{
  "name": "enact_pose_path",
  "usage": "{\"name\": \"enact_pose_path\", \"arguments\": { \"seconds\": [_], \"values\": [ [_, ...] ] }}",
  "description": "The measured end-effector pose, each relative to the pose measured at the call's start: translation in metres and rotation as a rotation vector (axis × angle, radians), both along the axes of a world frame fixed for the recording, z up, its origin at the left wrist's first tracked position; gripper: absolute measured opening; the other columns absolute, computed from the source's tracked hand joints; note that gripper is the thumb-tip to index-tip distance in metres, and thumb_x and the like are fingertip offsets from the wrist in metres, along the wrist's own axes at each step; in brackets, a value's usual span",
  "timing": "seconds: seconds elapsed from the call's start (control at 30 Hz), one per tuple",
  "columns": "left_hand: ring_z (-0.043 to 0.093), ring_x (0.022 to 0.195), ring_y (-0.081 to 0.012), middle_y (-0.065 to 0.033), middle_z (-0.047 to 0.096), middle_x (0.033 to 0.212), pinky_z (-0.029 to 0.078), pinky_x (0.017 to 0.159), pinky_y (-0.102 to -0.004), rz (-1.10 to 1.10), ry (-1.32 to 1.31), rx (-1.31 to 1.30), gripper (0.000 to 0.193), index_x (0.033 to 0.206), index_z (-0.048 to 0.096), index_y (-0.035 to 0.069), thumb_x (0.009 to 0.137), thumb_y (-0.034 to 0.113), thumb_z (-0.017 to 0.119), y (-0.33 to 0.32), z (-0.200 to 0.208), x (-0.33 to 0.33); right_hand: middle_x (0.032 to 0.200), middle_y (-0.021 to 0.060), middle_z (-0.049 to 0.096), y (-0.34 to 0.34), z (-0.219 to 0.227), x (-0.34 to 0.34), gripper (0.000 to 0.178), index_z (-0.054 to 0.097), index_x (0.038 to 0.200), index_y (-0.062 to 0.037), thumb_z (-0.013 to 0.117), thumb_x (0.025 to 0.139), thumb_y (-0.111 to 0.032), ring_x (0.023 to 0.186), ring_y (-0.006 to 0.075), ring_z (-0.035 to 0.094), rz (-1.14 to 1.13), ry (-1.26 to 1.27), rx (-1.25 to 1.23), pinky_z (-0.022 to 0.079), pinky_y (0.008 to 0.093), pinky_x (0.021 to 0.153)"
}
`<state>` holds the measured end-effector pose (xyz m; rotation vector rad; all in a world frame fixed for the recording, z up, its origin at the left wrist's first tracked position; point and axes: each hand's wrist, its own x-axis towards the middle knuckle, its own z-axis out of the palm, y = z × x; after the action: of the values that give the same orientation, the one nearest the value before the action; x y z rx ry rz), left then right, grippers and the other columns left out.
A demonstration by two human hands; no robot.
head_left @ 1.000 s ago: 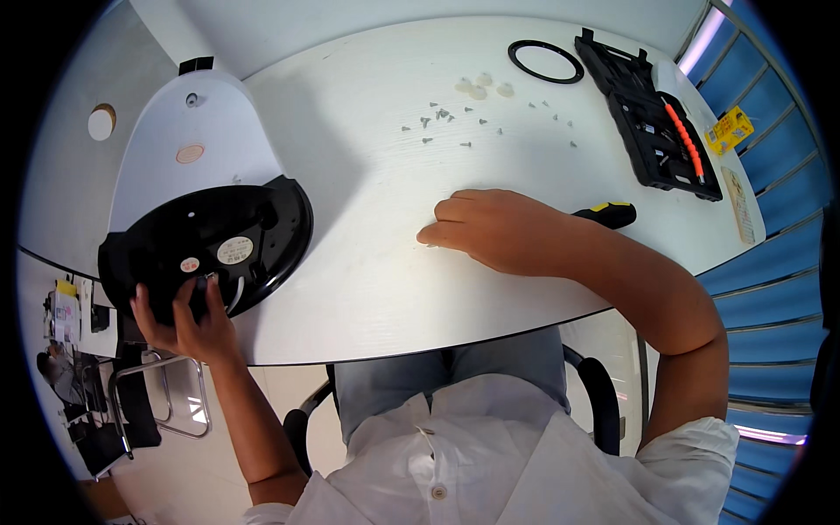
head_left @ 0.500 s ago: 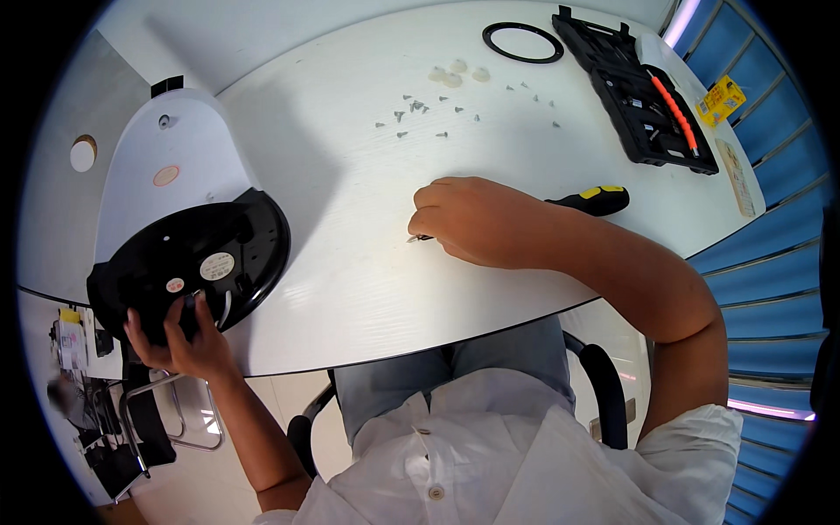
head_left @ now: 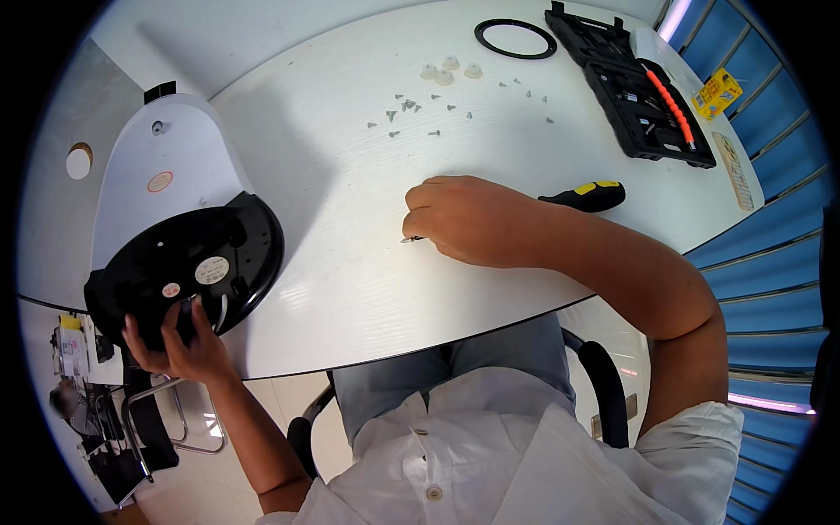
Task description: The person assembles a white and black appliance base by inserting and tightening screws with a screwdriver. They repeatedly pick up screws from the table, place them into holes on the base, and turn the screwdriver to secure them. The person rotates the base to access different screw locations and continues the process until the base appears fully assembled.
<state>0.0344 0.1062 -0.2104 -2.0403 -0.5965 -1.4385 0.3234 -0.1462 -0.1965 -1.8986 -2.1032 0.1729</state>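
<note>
At the left of the frame, the left hand [head_left: 185, 352] curls over the lower rim of a black base [head_left: 188, 249], which meets a white shell [head_left: 166, 144] and lies close to the white table's [head_left: 341, 306] front edge; I cannot tell whether its fingers grip anything. A broad stretch of tabletop separates the base from the right hand [head_left: 464, 220] at centre, closed on a small metal-tipped piece [head_left: 409, 241]. Screws [head_left: 407, 106] lie above it, a black-and-yellow handle [head_left: 599, 196] to its right, and an open toolbox [head_left: 612, 103] at upper right.

Glossy black rounded base [head_left: 188, 249] against white shell [head_left: 175, 144], plus slim metal piece [head_left: 409, 240], mostly hidden
</note>
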Motion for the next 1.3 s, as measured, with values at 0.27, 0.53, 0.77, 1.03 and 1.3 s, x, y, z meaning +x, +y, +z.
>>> {"name": "enact_pose_path", "arguments": {
  "seconds": [0.27,0.53,0.77,1.03,1.3],
  "values": [
    [0.037,0.129,-0.0327,-0.0097,0.039,0.134,0.041,0.101,-0.0443,-0.002,0.000,0.010,0.019,0.079,0.069,0.014,0.068,0.020,0.083,0.0022,-0.0009,-0.0012,0.091,0.0077,0.057,-0.0005,0.0040,-0.0018,0.023,0.063,0.097,-0.0020,0.054,0.077,0.004,0.090,0.0220,0.055,-0.015,0.009,-0.048,0.046,0.0336,0.082],
    [0.037,0.129,-0.0324,-0.0095,0.039,0.135,0.041,0.101,-0.0440,-0.013,-0.005,-0.004,0.019,0.079,0.069,0.014,0.068,0.020,0.083,0.0016,-0.0009,-0.0007,0.092,0.0076,0.055,-0.0012,0.0013,-0.0017,0.021,0.060,0.099,-0.0038,0.057,0.079,0.000,0.091,0.0228,0.054,-0.024,0.059,0.007,0.046,0.0338,0.081],
    [0.036,0.130,-0.0323,-0.0096,0.039,0.135,0.040,0.102,-0.0448,-0.005,-0.002,0.005,0.019,0.079,0.070,0.014,0.068,0.021,0.083,0.0017,-0.0012,-0.0015,0.081,0.0059,0.053,-0.0049,0.0065,0.0002,0.008,0.053,0.083,-0.0060,0.060,0.078,-0.005,0.081,0.0227,0.054,-0.113,-0.020,-0.054,0.045,0.0360,0.073],
    [0.037,0.130,-0.0321,-0.0101,0.040,0.135,0.040,0.102,-0.0460,0.008,0.002,0.004,0.019,0.079,0.069,0.014,0.069,0.022,0.083,0.0019,-0.0010,-0.0024,0.087,0.0091,0.058,-0.0044,0.0074,-0.0048,0.015,0.060,0.093,-0.0053,0.058,0.078,-0.002,0.081,0.0259,0.058,-0.069,0.064,0.012,0.048,0.0370,0.073],
    [0.037,0.129,-0.0310,-0.0104,0.040,0.134,0.040,0.104,-0.0468,0.007,0.002,0.009,0.019,0.078,0.069,0.013,0.070,0.024,0.082,0.0005,-0.0005,-0.0016,0.092,0.0046,0.055,0.0001,0.0053,-0.0045,0.024,0.061,0.104,-0.0076,0.061,0.081,-0.005,0.088,0.0209,0.056,-0.015,0.025,-0.102,0.047,0.0343,0.077]
  ]
}}
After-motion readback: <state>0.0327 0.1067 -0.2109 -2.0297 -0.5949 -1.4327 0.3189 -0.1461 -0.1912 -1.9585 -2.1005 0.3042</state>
